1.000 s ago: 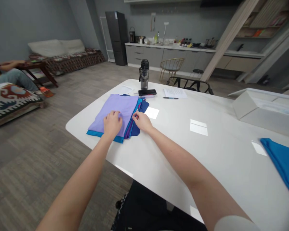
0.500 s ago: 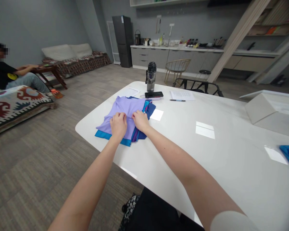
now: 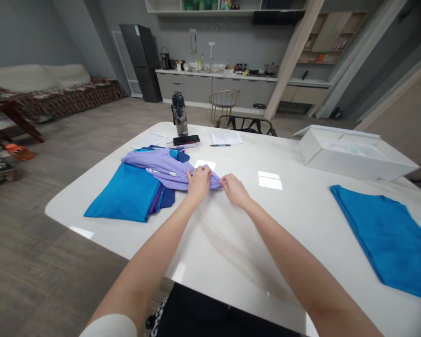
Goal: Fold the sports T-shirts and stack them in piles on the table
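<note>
A lavender garment (image 3: 161, 164), bunched and stretched out, trails from a pile of folded clothes toward the table's middle. My left hand (image 3: 199, 182) is closed on its cloth. My right hand (image 3: 234, 188) pinches the garment's right end, a short way from the left. Under the garment's left part lies the pile, with a bright blue folded garment (image 3: 121, 196) on top and purple and navy layers showing at its right side. Another blue garment (image 3: 389, 234) lies flat at the table's right.
On the white table (image 3: 231, 243) stand a dark water bottle (image 3: 180, 114) and, at the right, an open white box (image 3: 354, 152). A phone (image 3: 186, 140), a pen (image 3: 220, 145) and printed paper (image 3: 227, 137) lie along the far side. A black chair (image 3: 246, 124) stands beyond.
Both hands have drawn the lavender garment rightward off the pile, uncovering the bright blue one beneath. The view has turned right, so more of the box and the right-hand blue garment shows.
</note>
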The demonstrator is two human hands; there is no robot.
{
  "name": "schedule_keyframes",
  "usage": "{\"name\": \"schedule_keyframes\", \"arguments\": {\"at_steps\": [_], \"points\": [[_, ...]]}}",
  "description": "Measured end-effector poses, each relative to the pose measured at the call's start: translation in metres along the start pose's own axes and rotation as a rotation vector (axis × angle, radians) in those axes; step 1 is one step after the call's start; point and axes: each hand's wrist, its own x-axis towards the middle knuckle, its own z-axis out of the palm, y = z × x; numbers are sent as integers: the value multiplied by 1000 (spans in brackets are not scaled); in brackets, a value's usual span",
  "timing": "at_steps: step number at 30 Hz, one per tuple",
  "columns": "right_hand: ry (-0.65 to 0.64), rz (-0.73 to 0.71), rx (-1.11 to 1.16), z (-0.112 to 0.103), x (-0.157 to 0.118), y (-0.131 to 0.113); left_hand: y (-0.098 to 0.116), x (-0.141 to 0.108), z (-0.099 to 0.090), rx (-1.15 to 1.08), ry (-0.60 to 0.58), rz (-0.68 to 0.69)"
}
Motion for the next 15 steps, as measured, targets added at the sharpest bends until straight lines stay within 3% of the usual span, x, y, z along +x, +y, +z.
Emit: {"name": "schedule_keyframes", "arguments": {"at_steps": [4,8,11,15], "points": [[-41,116,-38,-37,-55,79,80,4,58,-147,-199,71],[-234,229,-19,-71,-107,139,153,-8,102,-221,-335,267],[-394,304,63,-98,-123,168,193,-19,116,-274,-394,416],[-313,356,136,-124,-111,188,213,-25,112,-382,-525,547]]}}
